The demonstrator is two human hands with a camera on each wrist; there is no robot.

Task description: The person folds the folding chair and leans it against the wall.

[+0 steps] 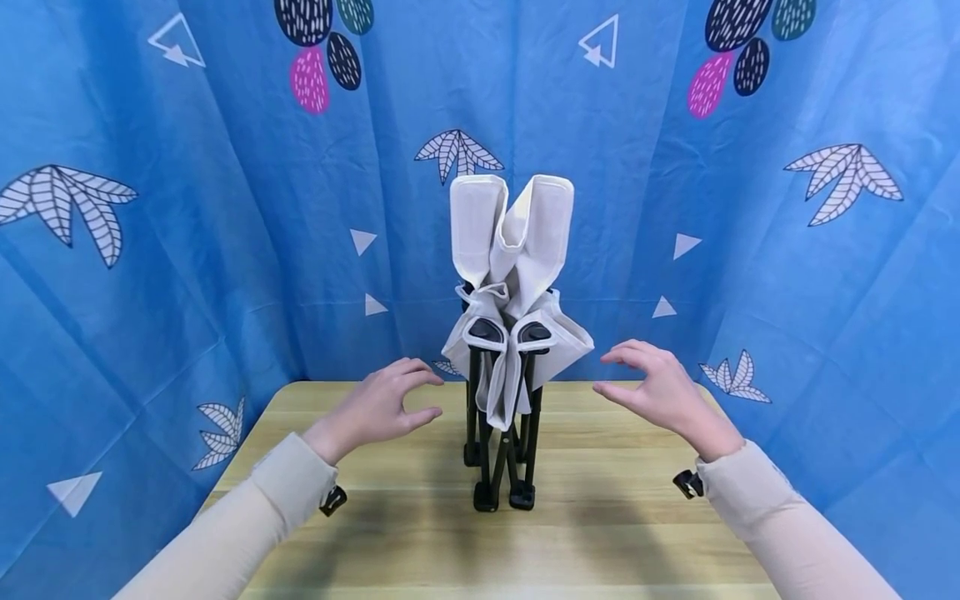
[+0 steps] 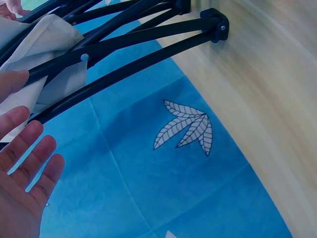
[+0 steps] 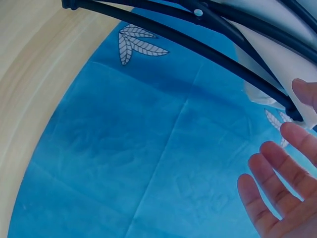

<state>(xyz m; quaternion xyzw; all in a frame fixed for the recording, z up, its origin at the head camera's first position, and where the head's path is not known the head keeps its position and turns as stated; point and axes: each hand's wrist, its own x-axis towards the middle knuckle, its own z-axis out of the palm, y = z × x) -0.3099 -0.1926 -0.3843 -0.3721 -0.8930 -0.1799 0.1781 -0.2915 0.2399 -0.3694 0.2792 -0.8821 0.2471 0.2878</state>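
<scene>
So, head view, chair: folding chair [image 1: 501, 392] stood folded and upright on the wooden table [image 1: 390, 542], between both hands, visible gap each side.
Chair build: off-white fabric [image 1: 477, 229] bunched up top, black legs below, feet [image 1: 486, 497] on the tabletop.
Left hand [image 1: 386, 400]: on the chair's left, released, holding nothing; thumb and fingers parted, fingertips toward the chair, near but apart.
Right hand [image 1: 663, 387]: on the chair's right, also released and holding nothing; fingertips near the fabric, apart from it.
Backdrop: blue curtain [image 1: 405, 250] with leaf and triangle prints, behind the table.
Left wrist view, hand: fingers spread, palm in sight; thumb tip overlapped a black leg here, though head view showed clearance.
Left wrist view, chair: legs ran across the upper left; fabric was partly cut off by the frame edge.
Right wrist view, hand: fingers loosely extended, nothing grasped; thumb at frame edge, in front of the fabric.
Right wrist view, chair: legs crossed the top, fabric at upper right.
</scene>
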